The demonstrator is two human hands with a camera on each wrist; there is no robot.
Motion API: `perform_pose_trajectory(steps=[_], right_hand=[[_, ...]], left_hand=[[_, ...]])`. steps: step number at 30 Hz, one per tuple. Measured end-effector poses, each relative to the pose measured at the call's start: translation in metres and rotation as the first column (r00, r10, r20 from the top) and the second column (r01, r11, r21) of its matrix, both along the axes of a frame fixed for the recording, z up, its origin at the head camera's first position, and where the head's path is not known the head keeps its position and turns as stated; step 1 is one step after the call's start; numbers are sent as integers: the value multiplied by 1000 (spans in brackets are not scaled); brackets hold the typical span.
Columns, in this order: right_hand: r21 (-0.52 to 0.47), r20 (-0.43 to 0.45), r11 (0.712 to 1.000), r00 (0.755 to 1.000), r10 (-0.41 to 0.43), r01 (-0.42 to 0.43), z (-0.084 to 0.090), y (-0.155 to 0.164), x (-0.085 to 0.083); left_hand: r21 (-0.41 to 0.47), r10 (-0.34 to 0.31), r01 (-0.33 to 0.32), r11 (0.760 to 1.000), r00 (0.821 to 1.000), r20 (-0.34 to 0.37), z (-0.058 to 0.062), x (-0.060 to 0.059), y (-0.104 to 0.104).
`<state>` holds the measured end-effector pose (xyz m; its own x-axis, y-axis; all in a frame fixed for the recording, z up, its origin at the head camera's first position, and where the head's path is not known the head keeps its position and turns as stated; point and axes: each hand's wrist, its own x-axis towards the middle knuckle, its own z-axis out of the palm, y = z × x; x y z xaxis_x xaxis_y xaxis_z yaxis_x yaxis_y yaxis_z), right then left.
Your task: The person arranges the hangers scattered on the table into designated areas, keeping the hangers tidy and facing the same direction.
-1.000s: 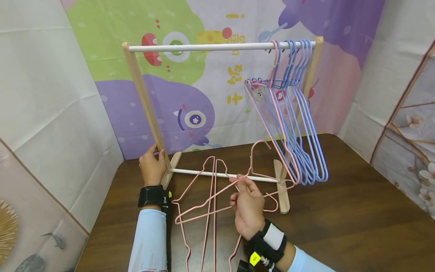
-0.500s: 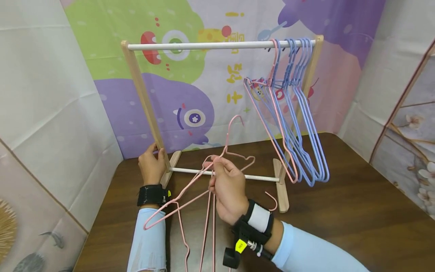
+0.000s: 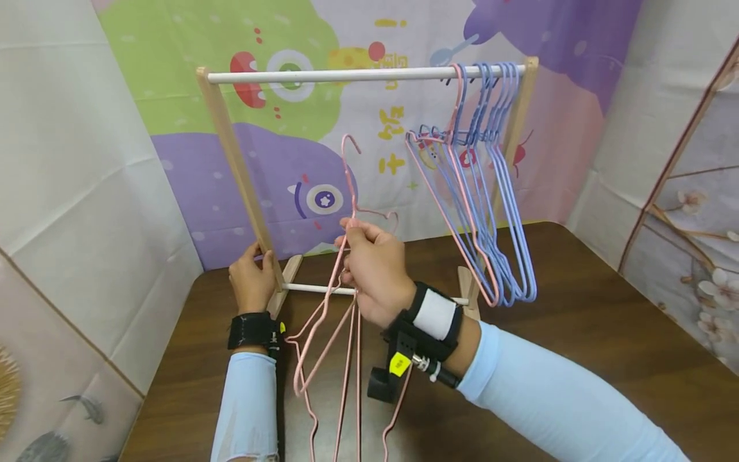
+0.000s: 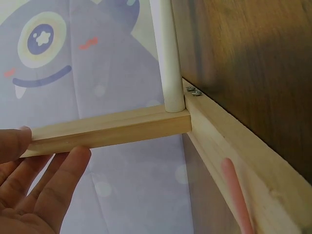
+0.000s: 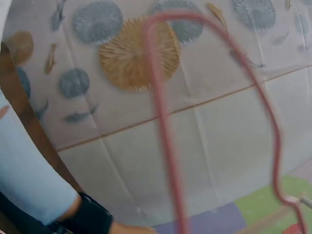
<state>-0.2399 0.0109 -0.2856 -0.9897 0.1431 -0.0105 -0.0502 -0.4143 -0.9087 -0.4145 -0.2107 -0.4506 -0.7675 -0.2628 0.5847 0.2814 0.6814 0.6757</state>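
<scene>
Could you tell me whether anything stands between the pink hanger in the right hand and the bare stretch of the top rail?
Nothing visible does. The right hand holds the pink hanger with its hook up, below the top rail. The hung hangers crowd the rail's right end, apart from it. The left hand grips the rack's left post.

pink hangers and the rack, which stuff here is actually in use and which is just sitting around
In use:
- pink hanger pinched by the right hand, lifted
- wooden rack, left post gripped by the left hand
- pink hangers on the table

Just there:
- blue hangers already on the top rail
- cartoon backdrop
</scene>
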Motion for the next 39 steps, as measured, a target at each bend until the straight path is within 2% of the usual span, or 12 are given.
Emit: perform_pose_trajectory(steps=[5, 10, 15, 18, 26, 32, 39], right_hand=[[17, -21, 1000, 1000, 19, -19, 24, 9, -7], [22, -22, 995, 995, 94, -93, 53, 19, -10], [96, -27, 976, 980, 198, -195, 77, 31, -11], [131, -45, 965, 971, 234, -226, 87, 39, -11], [226, -70, 957, 977, 201, -181, 101, 72, -14], [254, -52, 958, 987, 153, -135, 102, 98, -19], [364, 15, 917, 985, 173, -166, 96, 122, -19]], left_hand=[[2, -9, 9, 1000, 1000, -21, -1, -3, -2], [1, -8, 8, 1000, 1000, -28, -4, -6, -3], [-4, -1, 1, 1000, 1000, -24, -4, -6, -3], [-1, 1, -1, 1000, 1000, -20, -2, -4, -2], [5, 0, 0, 1000, 1000, 0, 1, -2, 1], [5, 0, 0, 1000, 1000, -9, 1, -1, 2], [8, 10, -10, 1000, 1000, -10, 2, 2, 3]])
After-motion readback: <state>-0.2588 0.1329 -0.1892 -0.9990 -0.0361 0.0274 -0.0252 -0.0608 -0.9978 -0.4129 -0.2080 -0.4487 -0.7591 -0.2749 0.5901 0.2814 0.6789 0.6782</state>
